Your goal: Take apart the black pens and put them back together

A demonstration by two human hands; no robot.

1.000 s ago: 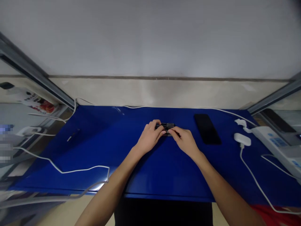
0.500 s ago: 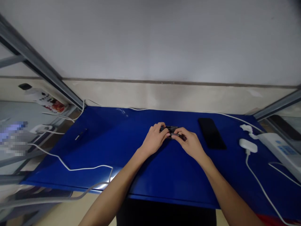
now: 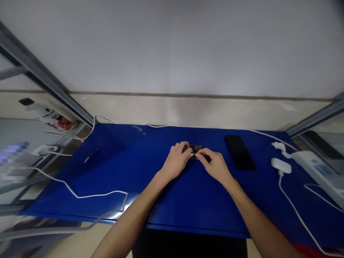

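At the middle of the blue tabletop [image 3: 113, 168], my left hand [image 3: 174, 160] is closed over a small bundle of dark pens [image 3: 197, 147]. They lie side by side, running left to right, and my fingers hide much of them. Close beside it, my right hand [image 3: 215, 164] pinches the near pen with thumb and fingers, and its dark end [image 3: 208, 158] shows past them. The fingertips of both hands nearly meet over the bundle. How many pens there are I cannot tell.
A black phone [image 3: 240, 152] lies to the right, beyond it a white earbud case [image 3: 281, 165] on a cable and a white power strip [image 3: 317, 172]. Another dark pen [image 3: 91, 155] lies at left. A white cable [image 3: 94, 195] crosses the left front; a bottle [image 3: 51, 114] stands far left.
My right hand has shifted slightly, its fingers now more bunched, and less of the near pen shows. My left hand stays on the bundle. The view has moved a little.
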